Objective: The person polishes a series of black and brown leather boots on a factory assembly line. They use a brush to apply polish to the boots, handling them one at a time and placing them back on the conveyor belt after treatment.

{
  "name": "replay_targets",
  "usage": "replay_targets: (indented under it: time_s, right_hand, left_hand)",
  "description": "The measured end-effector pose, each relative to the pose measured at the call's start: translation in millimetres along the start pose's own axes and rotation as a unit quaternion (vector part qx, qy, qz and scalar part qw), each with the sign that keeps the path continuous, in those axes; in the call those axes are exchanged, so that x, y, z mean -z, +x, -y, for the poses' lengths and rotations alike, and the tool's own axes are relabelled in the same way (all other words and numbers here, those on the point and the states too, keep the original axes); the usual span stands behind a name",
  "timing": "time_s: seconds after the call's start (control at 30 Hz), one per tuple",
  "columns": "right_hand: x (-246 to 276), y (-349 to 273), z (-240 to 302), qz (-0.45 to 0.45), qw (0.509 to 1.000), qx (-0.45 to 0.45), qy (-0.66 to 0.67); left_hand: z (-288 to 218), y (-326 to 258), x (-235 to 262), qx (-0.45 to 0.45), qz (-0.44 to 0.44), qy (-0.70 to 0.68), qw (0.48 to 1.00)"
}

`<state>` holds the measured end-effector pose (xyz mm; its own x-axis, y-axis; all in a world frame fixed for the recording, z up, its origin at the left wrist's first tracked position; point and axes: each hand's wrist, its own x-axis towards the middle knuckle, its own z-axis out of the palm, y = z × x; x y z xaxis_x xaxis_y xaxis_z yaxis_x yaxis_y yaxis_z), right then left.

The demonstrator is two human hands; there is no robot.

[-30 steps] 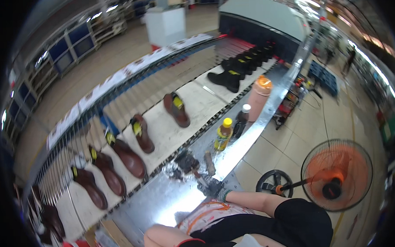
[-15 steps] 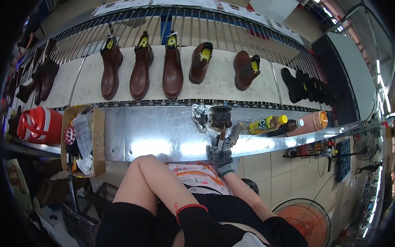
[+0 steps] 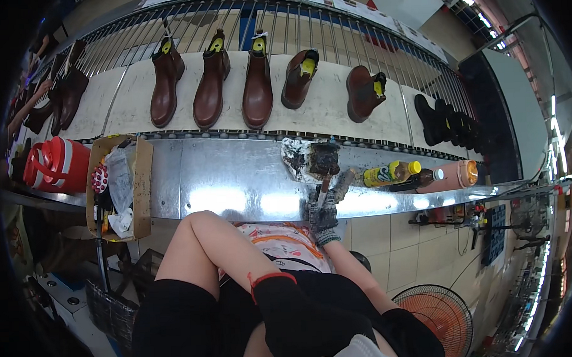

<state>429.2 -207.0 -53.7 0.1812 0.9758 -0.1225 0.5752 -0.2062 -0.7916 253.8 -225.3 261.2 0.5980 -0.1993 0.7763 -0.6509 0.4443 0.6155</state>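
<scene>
Right hand: wrapped in a dark-smeared glove, this right hand [image 3: 323, 214] has its fingers curled in around a brush-like tool [image 3: 323, 188]; I cannot make out each finger at this size.
Left hand: the forearm folds back from the elbow toward the chest, and I see the left hand [image 3: 303, 322] only as a black covering with a red edge; I cannot tell whether its fingers are spread or pinching.
Tool's direction: the long axis runs away from the body, leaning slightly right, far end toward a dark, caked block [image 3: 325, 157]; I cannot tell if the two touch.
Tool's place: above the near edge of the metal shelf [image 3: 229, 174], right of its middle.
Beside the block: a crumpled, dark-stained white sheet [image 3: 295, 160] on its left, a rough grey stick [image 3: 343, 185] to its lower right.
Farther right: a yellow-capped bottle [image 3: 390, 174], a dark bottle [image 3: 426, 178] with a white cap, then a pink flask [image 3: 451, 175].
Shelf's left end: a cardboard box [image 3: 143, 190] and a red jug [image 3: 59, 164].
Beyond the shelf: five brown boots [image 3: 258, 94] in a row on a pale belt [image 3: 132, 114], black shoes [image 3: 432, 120] farther right.
Floor, lower right: an orange fan [image 3: 436, 321].
</scene>
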Motion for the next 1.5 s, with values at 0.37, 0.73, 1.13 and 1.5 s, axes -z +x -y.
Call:
replay_targets:
  time_s: [0.37,0.73,1.13,1.5]
  right_hand:
    - [-27.2,10.0,-53.2,-0.028,0.994,0.084,0.062]
    - [-11.7,1.2,-19.7,-0.015,0.991,-0.006,0.132]
    - [-7.2,1.4,-25.6,-0.046,0.960,0.207,-0.183]
    - [-7.7,4.4,-25.0,0.004,0.998,-0.053,-0.018]
  left_hand:
    - [-0.4,-156.4,99.2,-0.212,-0.687,-0.085,0.690]
    - [2.5,-198.9,104.6,-0.210,-0.768,-0.034,0.604]
    - [26.1,-147.5,62.1,0.158,-0.599,0.329,0.713]
    - [121.3,-85.0,24.1,0.188,-0.500,0.099,0.839]
